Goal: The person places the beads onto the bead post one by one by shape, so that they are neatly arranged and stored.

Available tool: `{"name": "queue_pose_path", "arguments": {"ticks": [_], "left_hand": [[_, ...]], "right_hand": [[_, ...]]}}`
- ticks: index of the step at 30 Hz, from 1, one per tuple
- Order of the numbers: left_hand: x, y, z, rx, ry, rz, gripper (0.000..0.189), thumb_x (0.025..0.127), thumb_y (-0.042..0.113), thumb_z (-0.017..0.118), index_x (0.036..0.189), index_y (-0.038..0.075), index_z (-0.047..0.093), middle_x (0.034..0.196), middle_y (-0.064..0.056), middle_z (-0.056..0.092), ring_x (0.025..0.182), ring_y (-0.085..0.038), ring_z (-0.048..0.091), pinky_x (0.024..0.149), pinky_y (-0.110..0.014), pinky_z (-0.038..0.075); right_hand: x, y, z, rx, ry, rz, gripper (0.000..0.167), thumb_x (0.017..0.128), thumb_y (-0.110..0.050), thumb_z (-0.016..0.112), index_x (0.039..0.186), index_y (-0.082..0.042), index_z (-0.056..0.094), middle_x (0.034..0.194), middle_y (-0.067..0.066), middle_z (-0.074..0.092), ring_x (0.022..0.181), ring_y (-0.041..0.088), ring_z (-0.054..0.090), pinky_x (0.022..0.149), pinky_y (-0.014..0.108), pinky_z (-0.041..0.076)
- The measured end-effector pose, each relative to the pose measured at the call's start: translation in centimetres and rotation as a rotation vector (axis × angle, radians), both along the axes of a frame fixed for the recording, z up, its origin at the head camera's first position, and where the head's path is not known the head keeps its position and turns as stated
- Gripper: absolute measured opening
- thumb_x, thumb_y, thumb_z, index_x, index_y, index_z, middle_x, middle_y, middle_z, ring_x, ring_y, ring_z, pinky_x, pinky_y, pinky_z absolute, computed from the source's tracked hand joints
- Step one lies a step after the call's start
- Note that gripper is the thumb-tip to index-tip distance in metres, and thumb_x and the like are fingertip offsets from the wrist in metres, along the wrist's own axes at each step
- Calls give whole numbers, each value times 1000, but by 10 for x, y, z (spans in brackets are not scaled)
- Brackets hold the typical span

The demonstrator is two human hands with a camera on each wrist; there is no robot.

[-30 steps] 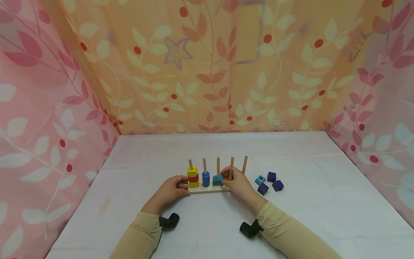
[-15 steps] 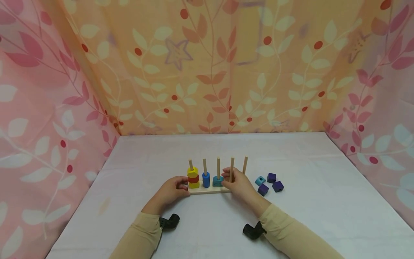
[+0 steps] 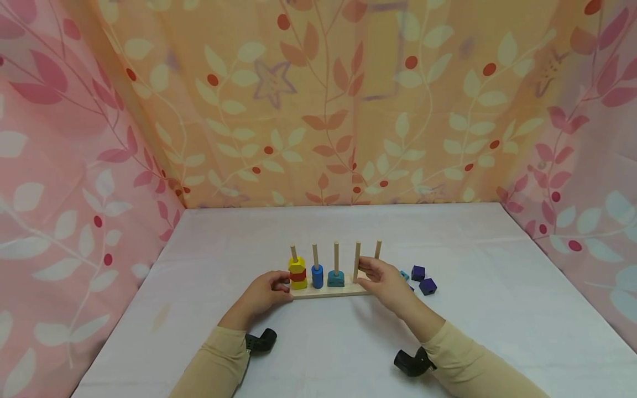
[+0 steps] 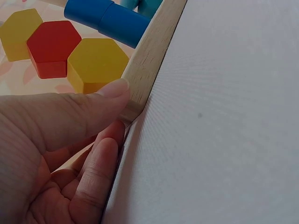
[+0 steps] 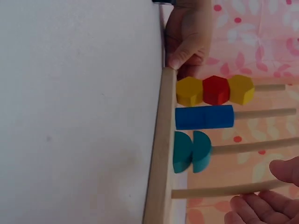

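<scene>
In the head view, the board (image 3: 328,294) stands on the table (image 3: 224,243). The right hand (image 3: 388,282) covers the board's right end, the foot of the fifth peg (image 3: 378,250), part of a teal block (image 3: 404,275) and most of a purple block (image 3: 411,288); two other purple blocks (image 3: 423,279) lie beyond it in plain sight. The left hand (image 3: 266,290) is at the board's other end.

In the left wrist view, that hand pinches the board's corner, thumb over it, fingertips partly hidden. Teal shows only as a scrap (image 4: 148,6) behind the blue stack (image 4: 107,21).

In the right wrist view, the frame crops the right hand; its thumb and fingers are apart, loosely bent and holding nothing, near the fourth peg (image 5: 224,190). Whether they touch it cannot be told. The board runs out below, past the teal pieces (image 5: 191,151).
</scene>
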State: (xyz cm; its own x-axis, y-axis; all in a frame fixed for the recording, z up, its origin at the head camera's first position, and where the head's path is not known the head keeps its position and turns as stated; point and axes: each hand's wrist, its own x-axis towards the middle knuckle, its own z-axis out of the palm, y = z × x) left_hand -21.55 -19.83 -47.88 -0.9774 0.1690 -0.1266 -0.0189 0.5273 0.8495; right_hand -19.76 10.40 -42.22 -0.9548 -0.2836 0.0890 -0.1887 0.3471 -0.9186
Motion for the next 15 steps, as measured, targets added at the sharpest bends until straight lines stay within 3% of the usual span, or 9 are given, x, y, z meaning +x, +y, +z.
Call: {"name": "queue_pose_path", "arguments": {"ticks": [4, 8, 15], "left_hand": [[-1, 0, -2, 7, -10, 6, 50, 73, 16, 77, 118, 9, 57, 107, -2, 58, 87, -13, 56, 81, -32, 47], [-1, 0, -2, 0, -6, 4, 49, 73, 15, 77, 118, 10, 58, 106, -2, 59, 86, -13, 56, 81, -32, 47], [0, 0, 0, -5, 4, 2, 48, 73, 16, 76, 118, 10, 58, 105, -2, 59, 86, -13, 56, 80, -33, 47]], "right_hand": [[4, 13, 8, -7, 14, -4, 37, 86, -5, 61, 122, 0, 54, 120, 18, 57, 112, 29, 54, 92, 34, 43], [2, 30, 14, 0, 39, -49, 22, 86, -3, 61, 107, 1, 60, 106, 19, 61, 96, 29, 60, 77, 24, 49], [-14, 63, 11, 113, 73, -132, 17, 85, -2, 60, 102, 0, 60, 97, 13, 63, 88, 27, 60, 70, 23, 48]]}}
